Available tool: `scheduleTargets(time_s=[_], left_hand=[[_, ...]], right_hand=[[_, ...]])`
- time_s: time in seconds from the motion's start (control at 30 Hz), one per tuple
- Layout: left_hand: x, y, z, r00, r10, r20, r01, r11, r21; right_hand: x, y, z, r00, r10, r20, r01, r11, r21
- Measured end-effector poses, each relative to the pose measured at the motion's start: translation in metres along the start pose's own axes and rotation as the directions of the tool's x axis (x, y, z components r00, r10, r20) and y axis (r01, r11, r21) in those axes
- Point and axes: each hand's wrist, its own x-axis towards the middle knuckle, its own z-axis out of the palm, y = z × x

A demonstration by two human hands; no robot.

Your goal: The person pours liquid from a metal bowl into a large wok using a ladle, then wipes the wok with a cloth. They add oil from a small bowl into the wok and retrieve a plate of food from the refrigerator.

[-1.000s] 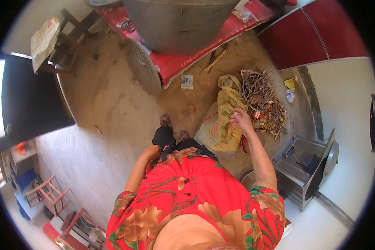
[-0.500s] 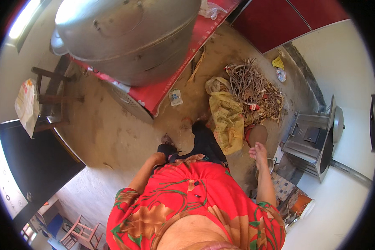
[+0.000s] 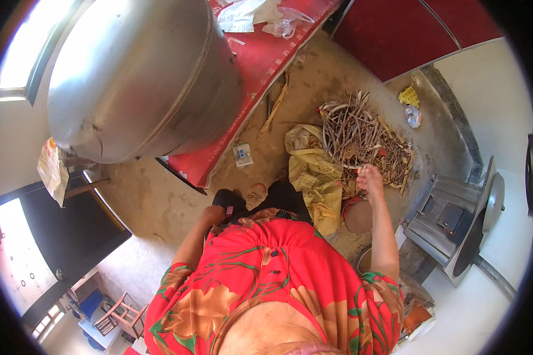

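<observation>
My right hand [image 3: 370, 179] reaches out over the near edge of a heap of dry sticks [image 3: 361, 131] on the floor. Its fingers are curled together, and anything inside them is too small to make out. A yellow woven sack [image 3: 315, 180] lies crumpled left of this hand, partly beside the sticks. Below the hand sits a round brown stool seat [image 3: 357, 217]. My left hand [image 3: 212, 216] rests at my dark trousers [image 3: 226, 200] by the left knee. Its fingers are mostly hidden, with a small pink patch showing beside them.
A large metal pot [image 3: 142, 83] stands on a red-covered table [image 3: 260, 74] at upper left. To the right is a metal stove [image 3: 450, 216] against the white wall. Red cabinets [image 3: 391, 35] line the far side. A small packet [image 3: 243, 155] lies on the floor.
My right hand has moved forward, from above the stool to the edge of the sticks. The view has shifted, and the pot now appears farther left. My left hand stays by the knee.
</observation>
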Motion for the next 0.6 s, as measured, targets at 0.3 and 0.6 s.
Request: scheduleTargets(time_s=[0.3, 0.6], left_hand=[[0.034, 0.057, -0.150, 0.987, 0.160, 0.019, -0.160, 0.987, 0.018], [0.129, 0.050, -0.173, 0.976, 0.182, 0.116, -0.194, 0.976, 0.098]], right_hand=[[0.038, -0.139, 0.033, 0.969, -0.205, 0.135, 0.222, 0.967, -0.124], [0.022, -0.130, 0.027, 0.997, -0.061, 0.046, 0.062, 0.998, -0.023]])
